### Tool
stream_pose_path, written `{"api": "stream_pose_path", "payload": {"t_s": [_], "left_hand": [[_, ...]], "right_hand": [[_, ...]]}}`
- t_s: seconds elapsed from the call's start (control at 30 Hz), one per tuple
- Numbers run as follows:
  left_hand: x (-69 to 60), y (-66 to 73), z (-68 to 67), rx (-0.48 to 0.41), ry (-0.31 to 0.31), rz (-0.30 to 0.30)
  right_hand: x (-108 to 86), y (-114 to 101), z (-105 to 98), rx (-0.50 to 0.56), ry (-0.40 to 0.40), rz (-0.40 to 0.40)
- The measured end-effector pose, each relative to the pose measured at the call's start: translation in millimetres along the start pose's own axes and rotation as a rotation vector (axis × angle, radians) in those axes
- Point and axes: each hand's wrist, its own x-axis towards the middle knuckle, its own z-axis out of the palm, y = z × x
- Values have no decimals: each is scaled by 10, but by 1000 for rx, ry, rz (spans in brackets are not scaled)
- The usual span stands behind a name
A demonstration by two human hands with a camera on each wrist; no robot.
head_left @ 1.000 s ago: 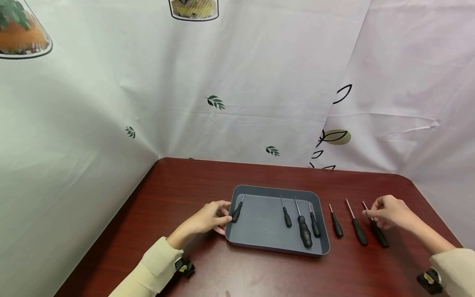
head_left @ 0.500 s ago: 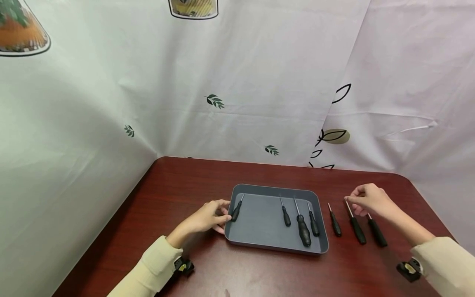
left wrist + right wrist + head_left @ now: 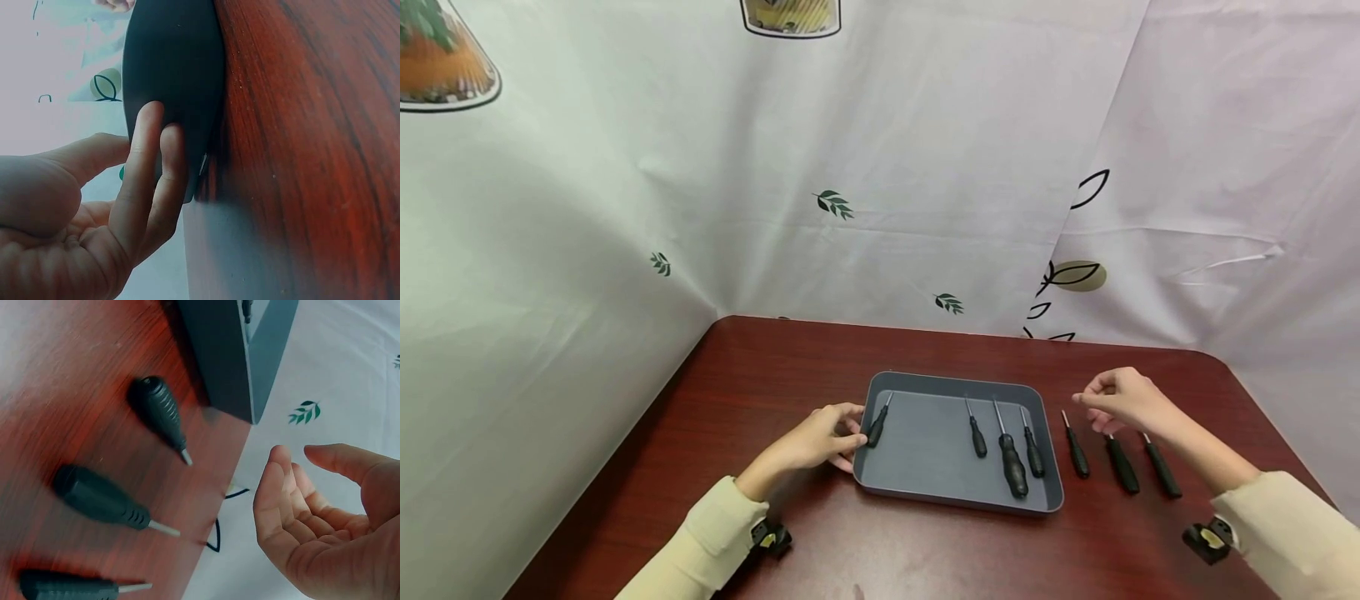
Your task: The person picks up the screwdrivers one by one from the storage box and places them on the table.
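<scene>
A grey tray (image 3: 925,493) lies on the table. My left hand (image 3: 814,440) holds its left side, thumb at the rim and fingers against the outer wall (image 3: 181,69). Inside, one small black screwdriver (image 3: 877,427) lies by that side, and three more, the largest (image 3: 1013,468) among them, lie toward the right. Three black-handled screwdrivers stay on the table: one beside the tray (image 3: 1078,454), a middle one (image 3: 1122,467) and an outer one (image 3: 1163,472). Bent but empty, my right hand (image 3: 1135,403) hovers above their shaft ends; a gap parts its thumb and fingertips (image 3: 289,450).
The dark red table (image 3: 790,358) reaches back to a pale cloth (image 3: 887,250) with leaf prints, which hangs behind it and along both sides. Each wrist wears a small black device, the left one (image 3: 771,537) close to the table.
My right hand has moved left from the outer screwdriver, past the middle one, toward the one beside the tray. The left hand stays at the tray, and the screwdrivers look unmoved.
</scene>
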Motion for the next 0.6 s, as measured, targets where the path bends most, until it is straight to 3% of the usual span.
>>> {"api": "stream_pose_path", "payload": {"t_s": [0.33,0.6], "left_hand": [[12,-27,0,9,-6,-4],[-4,-21,-4,25,-21,25]], "right_hand": [[75,-231,200,174,-95,5],[144,-430,431,234,-154,-18]]}}
